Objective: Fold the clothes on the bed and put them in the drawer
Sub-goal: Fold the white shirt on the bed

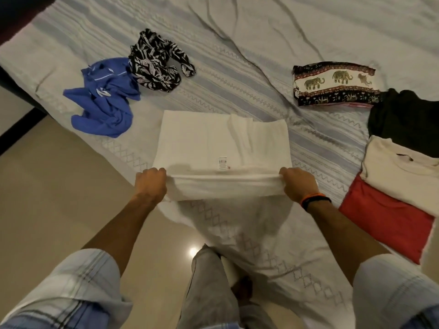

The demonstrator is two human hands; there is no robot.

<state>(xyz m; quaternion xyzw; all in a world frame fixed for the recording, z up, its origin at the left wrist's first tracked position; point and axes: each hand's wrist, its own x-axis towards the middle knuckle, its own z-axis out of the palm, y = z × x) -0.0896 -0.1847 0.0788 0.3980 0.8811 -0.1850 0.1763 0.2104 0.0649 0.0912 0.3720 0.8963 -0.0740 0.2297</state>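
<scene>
A white garment (213, 143) lies partly folded on the bed (237, 74), a small label showing near its lower edge. My left hand (150, 184) grips its near left corner and my right hand (298, 185) grips its near right corner, lifting that edge into a fold. A crumpled blue shirt (104, 98) and a crumpled black-and-white patterned garment (154, 62) lie unfolded at the left. At the right sit folded pieces: an elephant-print cloth (335, 84), a black one (406, 115), a cream one (399, 169) and a red one (384, 222).
The bed's corner points toward me, with shiny beige floor (59, 198) to the left and below. A dark wall or frame edge (14, 20) runs along the far left. My legs stand by the bed corner. No drawer is in view.
</scene>
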